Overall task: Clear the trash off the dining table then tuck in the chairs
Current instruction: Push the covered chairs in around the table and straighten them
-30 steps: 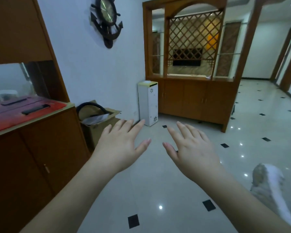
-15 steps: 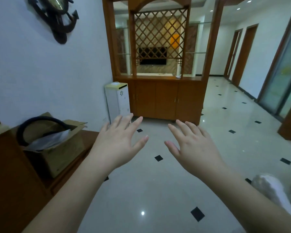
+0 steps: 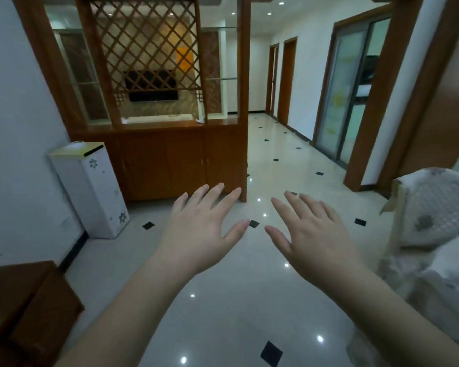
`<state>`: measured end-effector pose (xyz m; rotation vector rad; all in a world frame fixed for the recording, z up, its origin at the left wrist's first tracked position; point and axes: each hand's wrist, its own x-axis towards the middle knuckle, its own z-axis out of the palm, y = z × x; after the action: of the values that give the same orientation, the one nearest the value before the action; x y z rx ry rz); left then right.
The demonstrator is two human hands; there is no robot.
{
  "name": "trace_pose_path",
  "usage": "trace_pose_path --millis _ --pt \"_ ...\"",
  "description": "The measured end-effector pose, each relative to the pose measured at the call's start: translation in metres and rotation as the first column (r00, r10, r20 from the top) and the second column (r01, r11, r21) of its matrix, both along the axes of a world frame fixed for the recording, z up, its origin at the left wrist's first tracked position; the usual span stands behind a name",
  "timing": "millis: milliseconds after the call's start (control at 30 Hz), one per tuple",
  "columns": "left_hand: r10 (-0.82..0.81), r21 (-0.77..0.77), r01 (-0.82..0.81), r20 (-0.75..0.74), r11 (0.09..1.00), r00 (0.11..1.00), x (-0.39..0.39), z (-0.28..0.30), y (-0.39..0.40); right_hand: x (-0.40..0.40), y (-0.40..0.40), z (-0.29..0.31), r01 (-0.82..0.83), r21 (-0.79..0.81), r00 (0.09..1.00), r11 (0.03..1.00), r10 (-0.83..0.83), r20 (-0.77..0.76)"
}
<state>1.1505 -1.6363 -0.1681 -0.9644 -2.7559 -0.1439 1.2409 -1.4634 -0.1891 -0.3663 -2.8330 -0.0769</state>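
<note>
Left hand (image 3: 196,234): hovering flat over the tiled floor (image 3: 236,300), fingers spread, grasping nothing.
Right hand (image 3: 316,234): hovering beside it, released, thumbs nearly meeting.
Chair (image 3: 432,207): standing at right, covered in white cloth.

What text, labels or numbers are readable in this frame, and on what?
None readable.
White floor unit: flower decals only, no lettering.
Sliding glass door: pale yellow pattern, too blurred to tell if it is writing.
Both hands, left hand and right hand, hold nothing printed.
</note>
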Motion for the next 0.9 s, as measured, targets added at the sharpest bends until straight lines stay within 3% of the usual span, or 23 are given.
trace_pose_path --millis 367,900 --pt "-0.164 -0.004 0.164 -0.044 0.986 0.985 -0.155 0.008 0.181 -0.133 0.165 0.008 0.126 -0.07 0.992 0.99 -0.125 0.025" --pt "-0.311 0.006 0.311 0.011 0.95 0.95 -0.419 -0.017 0.344 -0.377 0.31 -0.003 0.259 -0.063 0.966 0.964 -0.258 0.029"
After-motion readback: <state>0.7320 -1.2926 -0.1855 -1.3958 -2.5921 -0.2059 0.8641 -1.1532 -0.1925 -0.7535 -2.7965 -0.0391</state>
